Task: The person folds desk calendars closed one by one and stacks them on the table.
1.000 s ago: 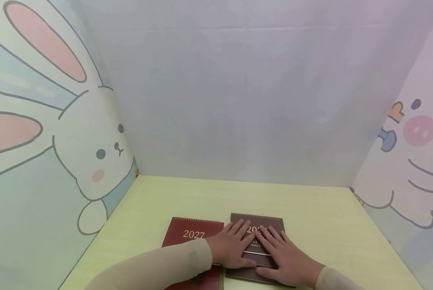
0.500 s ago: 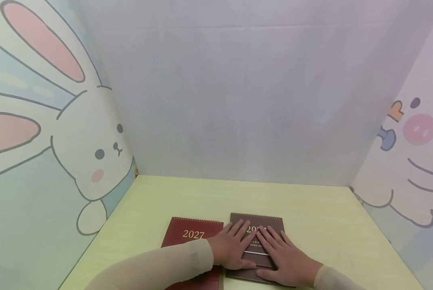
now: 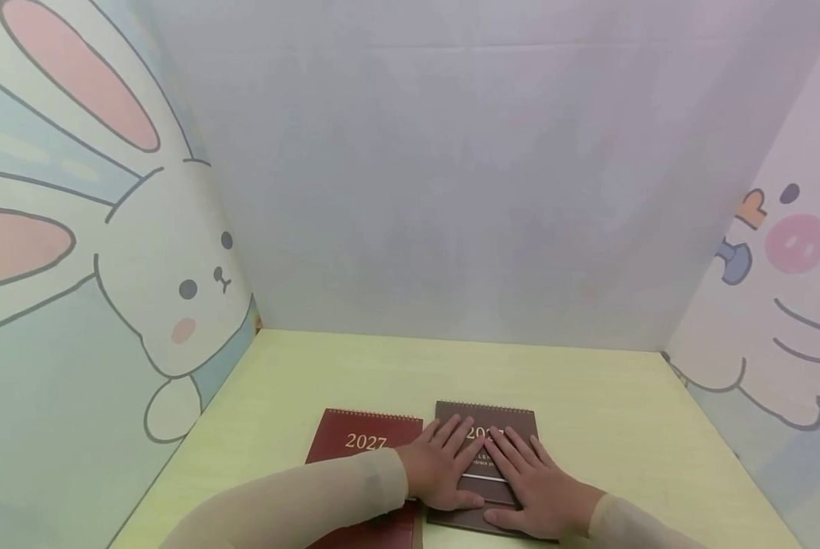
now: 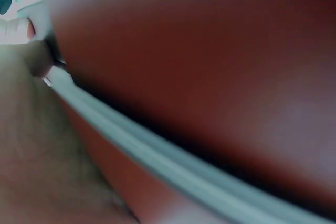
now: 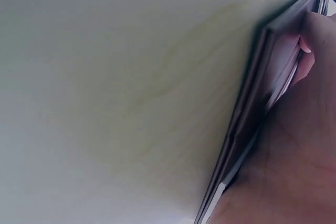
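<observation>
A dark brown spiral-bound 2027 calendar [image 3: 485,413] lies flat on the table. My left hand [image 3: 443,469] rests palm down over its left side, fingers straight and spread. Across its right side lies my right hand [image 3: 540,488], also flat, with the fingertips of both hands close together near the printed year. To the left is a red spiral-bound 2027 calendar [image 3: 365,435], partly hidden under my left forearm. In the left wrist view the red cover [image 4: 210,77] fills most of the picture. The right wrist view shows the brown calendar's edge [image 5: 247,98] beside my right hand [image 5: 283,156].
The pale yellow table [image 3: 451,366] runs back to a plain grey-white wall [image 3: 437,191]. Side panels stand at left and right, one printed with a rabbit [image 3: 170,259], the other with a white cartoon animal [image 3: 760,305].
Both hands stay flat on the brown calendar, and neither calendar has moved. The head view has shifted very slightly.
</observation>
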A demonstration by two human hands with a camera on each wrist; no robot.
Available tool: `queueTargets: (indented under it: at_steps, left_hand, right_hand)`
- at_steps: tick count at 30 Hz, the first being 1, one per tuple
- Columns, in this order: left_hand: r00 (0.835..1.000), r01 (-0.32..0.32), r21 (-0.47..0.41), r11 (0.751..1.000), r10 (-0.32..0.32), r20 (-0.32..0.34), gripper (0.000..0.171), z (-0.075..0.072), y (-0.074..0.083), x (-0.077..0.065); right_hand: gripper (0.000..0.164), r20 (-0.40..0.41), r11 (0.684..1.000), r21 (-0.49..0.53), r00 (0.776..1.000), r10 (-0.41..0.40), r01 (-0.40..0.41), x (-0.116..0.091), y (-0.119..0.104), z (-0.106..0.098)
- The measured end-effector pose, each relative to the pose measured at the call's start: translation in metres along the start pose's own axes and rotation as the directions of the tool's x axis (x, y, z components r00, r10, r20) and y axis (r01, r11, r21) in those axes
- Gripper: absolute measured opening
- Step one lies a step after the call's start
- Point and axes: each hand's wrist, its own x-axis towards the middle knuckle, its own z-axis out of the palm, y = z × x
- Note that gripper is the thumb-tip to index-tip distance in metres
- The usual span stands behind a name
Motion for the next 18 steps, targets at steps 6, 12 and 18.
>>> queueTargets:
  at_steps: [6,12,18]
  left_hand:
    - [0.999,0.02,-0.025,0.999,-0.019,0.027,0.093,-0.0017,-0.001,0.0032]
    - [0.999,0.022,-0.044,0.999,-0.02,0.037,0.093,-0.0011,-0.002,0.0025]
    - [0.999,0.02,-0.053,0.998,-0.018,0.041,0.094,-0.0008,-0.0024,0.0032]
  right_hand:
    - [0.11,-0.001,1.0,-0.006,1.0,0.0,0.0,0.0042,0.0071,0.0042]
    - [0.11,-0.011,1.0,0.0,1.0,-0.012,0.012,0.0054,0.0085,0.0066]
    - [0.109,-0.024,1.0,0.004,1.0,-0.017,0.017,0.0043,0.0088,0.007]
